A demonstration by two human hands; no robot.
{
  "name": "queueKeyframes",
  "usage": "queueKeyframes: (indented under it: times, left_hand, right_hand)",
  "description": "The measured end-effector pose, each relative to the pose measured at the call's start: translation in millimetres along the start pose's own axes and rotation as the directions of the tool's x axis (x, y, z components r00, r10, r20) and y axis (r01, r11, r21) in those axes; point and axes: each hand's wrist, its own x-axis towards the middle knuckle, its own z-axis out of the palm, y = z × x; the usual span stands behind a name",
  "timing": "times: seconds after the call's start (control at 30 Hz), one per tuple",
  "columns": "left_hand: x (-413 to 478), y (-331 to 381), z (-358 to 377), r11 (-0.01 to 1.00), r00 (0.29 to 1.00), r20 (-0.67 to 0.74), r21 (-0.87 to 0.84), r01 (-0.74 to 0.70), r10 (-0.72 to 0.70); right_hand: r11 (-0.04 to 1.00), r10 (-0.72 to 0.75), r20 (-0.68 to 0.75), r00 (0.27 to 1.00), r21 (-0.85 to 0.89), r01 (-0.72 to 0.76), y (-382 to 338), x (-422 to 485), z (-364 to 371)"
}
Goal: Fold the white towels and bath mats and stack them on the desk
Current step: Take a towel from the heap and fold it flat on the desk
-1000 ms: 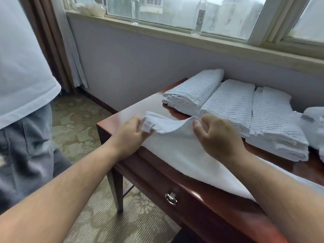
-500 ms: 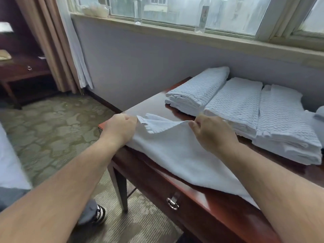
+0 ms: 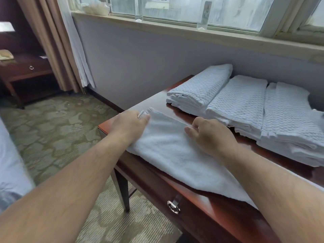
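A plain white towel (image 3: 177,155) lies stretched along the front of the dark red wooden desk (image 3: 228,213). My left hand (image 3: 129,125) grips its far left corner, where a small label shows. My right hand (image 3: 208,134) pinches the far edge of the same towel further right, so the edge runs taut between both hands. Behind it, against the wall, three piles of folded waffle-weave bath mats stand side by side: left (image 3: 199,90), middle (image 3: 240,104) and right (image 3: 289,120).
The desk's left corner (image 3: 103,126) is just beside my left hand, with carpet (image 3: 57,130) beyond it. A drawer with a ring pull (image 3: 173,206) faces me. Two bottles (image 3: 204,14) stand on the windowsill. A nightstand (image 3: 26,72) and curtains (image 3: 57,42) are at the far left.
Both hands have lowered the lifted end of the towel onto the desk and drawn it flat and taut. The person in a white shirt at the left has left the view.
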Motion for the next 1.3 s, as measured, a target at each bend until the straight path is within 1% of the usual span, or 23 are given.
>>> queueKeyframes:
  times: [0.1, 0.13, 0.2, 0.23, 0.27, 0.3, 0.33, 0.37, 0.4, 0.43, 0.5, 0.53, 0.6, 0.67, 0.73, 0.8, 0.87, 0.93, 1.0, 1.07, 1.1, 1.2, 1.3]
  left_hand:
    - [9, 0, 4, 0.990, 0.999, 0.008, 0.129, 0.048, -0.049]
    - [9, 1, 5, 0.986, 0.999, 0.000, 0.160, 0.044, -0.044]
    - [3, 6, 7, 0.973, 0.998, -0.064, 0.229, 0.015, 0.000]
    - [-3, 7, 8, 0.961, 0.991, -0.119, 0.277, -0.021, 0.056]
    - [-10, 9, 11, 0.941, 0.975, -0.167, 0.327, -0.083, 0.144]
    - [-18, 11, 15, 0.915, 0.947, -0.195, 0.366, -0.170, 0.254]
    - [-27, 14, 19, 0.889, 0.914, -0.186, 0.365, -0.276, 0.360]
    - [-36, 18, 24, 0.867, 0.892, -0.130, 0.333, -0.372, 0.432]
    - [-43, 22, 29, 0.852, 0.881, -0.046, 0.284, -0.440, 0.470]
    - [-49, 24, 34, 0.847, 0.878, 0.047, 0.245, -0.472, 0.476]
    - [-52, 24, 44, 0.850, 0.874, 0.219, 0.223, -0.477, 0.433]
    - [-49, 22, 45, 0.848, 0.867, 0.282, 0.232, -0.477, 0.411]
    - [-41, 19, 42, 0.834, 0.846, 0.362, 0.247, -0.492, 0.392]
    - [-33, 15, 38, 0.820, 0.827, 0.402, 0.253, -0.514, 0.394]
    - [-32, 16, 38, 0.820, 0.825, 0.417, 0.260, -0.510, 0.381]
    - [-34, 24, 41, 0.833, 0.841, 0.393, 0.257, -0.489, 0.373]
    - [-41, 41, 49, 0.836, 0.837, 0.355, 0.211, -0.506, 0.417]
    - [-50, 65, 60, 0.807, 0.787, 0.340, 0.115, -0.579, 0.515]
    - [-60, 93, 73, 0.751, 0.711, 0.340, 0.022, -0.660, 0.615]
    - [-66, 121, 86, 0.709, 0.661, 0.336, -0.033, -0.704, 0.671]
    - [-67, 133, 92, 0.704, 0.652, 0.336, -0.051, -0.708, 0.680]
    - [-66, 155, 105, 0.721, 0.659, 0.337, -0.097, -0.686, 0.672]
    - [-65, 160, 114, 0.718, 0.668, 0.291, -0.116, -0.686, 0.685]
  right_hand:
    - [0.999, 0.048, 0.027, 0.998, -0.012, -0.048, 7, -5, -3]
    - [0.998, 0.058, 0.023, 0.998, -0.010, -0.058, 12, -9, -4]
    - [0.998, 0.067, 0.004, 0.998, -0.015, -0.067, 20, -19, -3]
    - [0.998, 0.064, -0.001, 0.998, -0.027, -0.064, 23, -24, -3]
    - [0.998, 0.055, -0.005, 0.998, -0.034, -0.055, 26, -28, -2]
    - [0.999, 0.040, -0.016, 0.999, -0.030, -0.041, 27, -30, -1]
    - [1.000, 0.021, -0.034, 0.999, -0.018, -0.022, 28, -31, -1]
    - [1.000, 0.005, -0.055, 0.998, -0.003, -0.005, 28, -30, -1]
    - [1.000, -0.004, -0.075, 0.997, 0.012, 0.004, 27, -29, -1]
    - [1.000, -0.003, -0.085, 0.996, 0.025, 0.005, 27, -28, -1]
    - [1.000, 0.015, -0.076, 0.997, 0.024, -0.013, 27, -27, -1]
    - [1.000, 0.023, -0.071, 0.997, 0.007, -0.022, 28, -27, 0]
    - [0.999, 0.031, -0.072, 0.997, -0.039, -0.034, 31, -32, -2]
    - [0.996, 0.053, -0.070, 0.996, -0.062, -0.058, 40, -44, -7]
    - [0.993, 0.097, -0.059, 0.993, -0.055, -0.100, 55, -62, -14]
    - [0.985, 0.159, -0.051, 0.986, -0.054, -0.162, 73, -83, -23]
    - [0.969, 0.234, -0.046, 0.971, -0.066, -0.236, 91, -104, -34]
    - [0.950, 0.297, -0.050, 0.953, -0.081, -0.301, 109, -123, -43]
    - [0.932, 0.355, -0.040, 0.934, -0.065, -0.357, 126, -140, -52]
    - [0.913, 0.406, -0.026, 0.913, -0.040, -0.407, 140, -157, -59]
    - [0.904, 0.425, -0.032, 0.904, -0.042, -0.426, 146, -164, -61]
    - [0.896, 0.437, -0.079, 0.896, -0.051, -0.441, 157, -179, -58]
    - [0.914, 0.399, -0.108, 0.910, -0.028, -0.404, 164, -184, -52]
